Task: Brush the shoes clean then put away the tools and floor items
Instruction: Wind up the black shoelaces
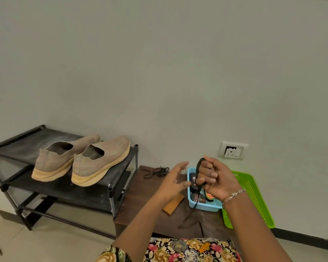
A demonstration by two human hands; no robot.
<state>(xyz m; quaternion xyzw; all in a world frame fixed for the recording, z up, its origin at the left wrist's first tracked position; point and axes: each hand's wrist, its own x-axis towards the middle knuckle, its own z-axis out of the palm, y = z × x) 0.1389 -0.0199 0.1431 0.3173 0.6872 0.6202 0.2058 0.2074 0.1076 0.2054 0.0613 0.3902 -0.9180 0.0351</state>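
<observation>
Above the floral cloth [187,250], right hand [216,178] grips a looped black shoelace [197,168], left hand [173,180] spread.

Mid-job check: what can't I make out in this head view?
Head view:
Blue basket contents: covered by the right hand and the black lace it grips; labels too small.
Tan flat item on the bench: far end behind the left hand.
Green tray: partly behind the right forearm.
Shoes: undersides against the rack.

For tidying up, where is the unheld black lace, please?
Head view, centre: the lace lies on the bench, far end, between shoe rack and blue basket.
</observation>
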